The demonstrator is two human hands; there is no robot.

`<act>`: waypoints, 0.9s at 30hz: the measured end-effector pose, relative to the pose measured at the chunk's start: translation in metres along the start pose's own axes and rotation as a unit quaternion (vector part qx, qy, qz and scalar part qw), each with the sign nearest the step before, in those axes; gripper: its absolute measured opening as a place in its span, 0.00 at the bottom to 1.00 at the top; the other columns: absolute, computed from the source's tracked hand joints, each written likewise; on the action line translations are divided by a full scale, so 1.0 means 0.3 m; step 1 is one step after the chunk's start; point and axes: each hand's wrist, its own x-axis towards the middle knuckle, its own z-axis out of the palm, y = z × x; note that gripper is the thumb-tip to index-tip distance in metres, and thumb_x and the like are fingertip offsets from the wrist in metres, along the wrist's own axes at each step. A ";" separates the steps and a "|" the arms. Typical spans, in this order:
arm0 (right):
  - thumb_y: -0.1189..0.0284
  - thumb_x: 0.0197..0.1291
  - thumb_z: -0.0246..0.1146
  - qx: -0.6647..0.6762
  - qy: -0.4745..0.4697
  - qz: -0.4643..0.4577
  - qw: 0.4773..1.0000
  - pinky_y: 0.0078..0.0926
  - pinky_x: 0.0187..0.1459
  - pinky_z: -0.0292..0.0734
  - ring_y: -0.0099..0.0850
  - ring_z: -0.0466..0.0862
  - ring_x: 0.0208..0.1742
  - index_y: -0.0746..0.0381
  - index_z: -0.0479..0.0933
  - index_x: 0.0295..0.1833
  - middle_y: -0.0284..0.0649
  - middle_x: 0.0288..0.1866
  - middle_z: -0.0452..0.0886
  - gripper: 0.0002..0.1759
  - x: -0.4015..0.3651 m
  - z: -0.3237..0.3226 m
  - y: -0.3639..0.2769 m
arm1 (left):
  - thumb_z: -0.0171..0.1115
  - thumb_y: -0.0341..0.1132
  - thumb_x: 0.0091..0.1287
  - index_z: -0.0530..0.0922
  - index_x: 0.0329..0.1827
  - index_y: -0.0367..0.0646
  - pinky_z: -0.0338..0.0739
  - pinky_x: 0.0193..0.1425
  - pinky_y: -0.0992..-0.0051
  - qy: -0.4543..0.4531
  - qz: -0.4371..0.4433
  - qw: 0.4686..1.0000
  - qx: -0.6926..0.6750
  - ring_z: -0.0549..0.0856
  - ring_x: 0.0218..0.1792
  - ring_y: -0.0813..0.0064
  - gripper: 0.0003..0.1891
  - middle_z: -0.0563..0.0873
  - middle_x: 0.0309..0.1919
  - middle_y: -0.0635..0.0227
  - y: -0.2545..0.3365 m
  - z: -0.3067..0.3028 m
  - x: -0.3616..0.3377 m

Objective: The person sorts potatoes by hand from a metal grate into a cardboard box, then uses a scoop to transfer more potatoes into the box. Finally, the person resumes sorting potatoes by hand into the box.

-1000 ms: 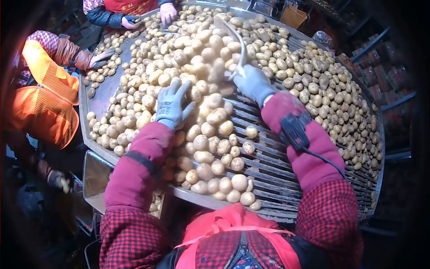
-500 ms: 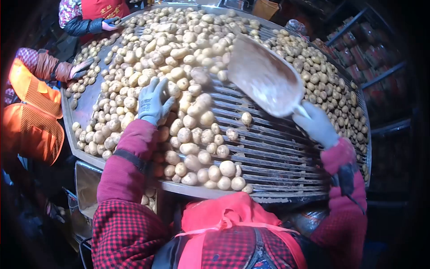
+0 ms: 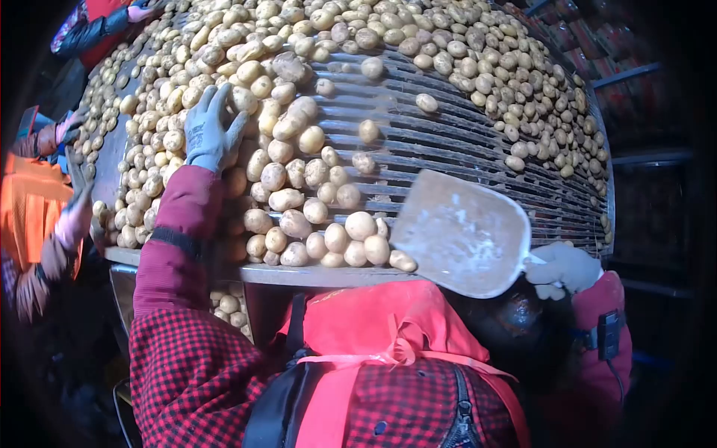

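Observation:
My left hand (image 3: pixel 212 131), in a grey glove, rests on the heap of potatoes (image 3: pixel 287 153) left of centre, its fingers stretched out and apart. It grips none of them. In my right hand (image 3: pixel 562 269), also gloved, is the short handle of a metal scoop (image 3: pixel 464 233). The scoop's broad pan lies low over the near edge of the slatted table (image 3: pixel 441 153), pointing left toward the closest potatoes. Its pan looks bare apart from whitish wear marks. A few loose potatoes (image 3: pixel 426 102) sit on the slats between the two heaps.
More potatoes (image 3: pixel 515 97) cover the table's far right. At the left, a co-worker in an orange vest (image 3: pixel 37 205) reaches over the table; another person's dark sleeve (image 3: pixel 93 33) shows at upper left. Below the metal front edge (image 3: pixel 328 276), potatoes (image 3: pixel 230 306) fill a container.
The scoop has swung down from the far slats to the near edge with my right hand. My view has shifted, and my left hand stays on the heap. The orange-vested co-worker's arms have moved.

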 end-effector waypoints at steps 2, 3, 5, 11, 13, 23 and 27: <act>0.61 0.66 0.67 0.027 -0.034 -0.030 0.999 0.21 0.21 0.66 0.19 0.74 0.18 0.62 0.84 0.43 0.35 0.24 0.82 0.14 0.063 0.064 -0.060 | 0.68 0.53 0.67 0.73 0.76 0.54 0.67 0.76 0.50 0.004 0.005 1.000 0.000 0.75 0.70 0.43 0.35 0.74 0.74 0.47 -0.009 -0.001 -0.001; 0.61 0.67 0.67 0.036 -0.044 -0.047 0.997 0.20 0.21 0.65 0.19 0.74 0.18 0.62 0.83 0.44 0.35 0.25 0.82 0.14 0.092 0.106 -0.098 | 0.68 0.52 0.67 0.74 0.75 0.51 0.67 0.76 0.51 0.008 0.014 1.000 -0.010 0.75 0.70 0.43 0.34 0.75 0.72 0.47 -0.010 -0.006 -0.003; 0.61 0.70 0.65 0.035 -0.088 -0.076 0.993 0.18 0.22 0.65 0.18 0.73 0.18 0.62 0.82 0.47 0.35 0.27 0.83 0.14 0.164 0.161 -0.142 | 0.69 0.50 0.67 0.74 0.75 0.48 0.68 0.76 0.52 0.015 0.000 0.989 -0.144 0.75 0.70 0.43 0.34 0.77 0.70 0.47 0.021 -0.034 -0.008; 0.62 0.70 0.64 0.161 -0.163 -0.127 0.965 0.18 0.22 0.66 0.16 0.73 0.19 0.61 0.81 0.45 0.31 0.26 0.80 0.12 0.382 0.308 -0.166 | 0.74 0.40 0.62 0.77 0.70 0.39 0.72 0.72 0.52 0.026 0.065 0.977 -0.202 0.78 0.67 0.42 0.32 0.80 0.65 0.44 0.291 -0.248 -0.218; 0.63 0.70 0.64 0.125 -0.197 -0.173 0.957 0.19 0.22 0.65 0.16 0.72 0.19 0.60 0.81 0.44 0.29 0.26 0.79 0.11 0.459 0.355 -0.194 | 0.71 0.42 0.57 0.78 0.63 0.40 0.75 0.62 0.52 -0.038 0.127 0.972 -0.194 0.81 0.57 0.43 0.30 0.82 0.58 0.44 0.446 -0.338 -0.261; 0.64 0.67 0.66 0.089 -0.235 -0.277 0.928 0.19 0.24 0.70 0.18 0.77 0.22 0.64 0.80 0.42 0.32 0.28 0.82 0.12 0.661 0.397 -0.360 | 0.76 0.46 0.54 0.78 0.70 0.56 0.58 0.77 0.36 -0.127 0.155 0.979 -0.039 0.71 0.74 0.48 0.36 0.73 0.74 0.56 0.463 -0.209 -0.336; 0.66 0.68 0.66 0.110 -0.210 -0.280 0.930 0.17 0.21 0.71 0.18 0.78 0.20 0.66 0.79 0.45 0.35 0.28 0.83 0.12 0.640 0.386 -0.516 | 0.72 0.44 0.56 0.80 0.67 0.59 0.60 0.76 0.38 -0.080 0.155 0.985 0.008 0.72 0.72 0.48 0.31 0.75 0.71 0.58 0.391 -0.199 -0.203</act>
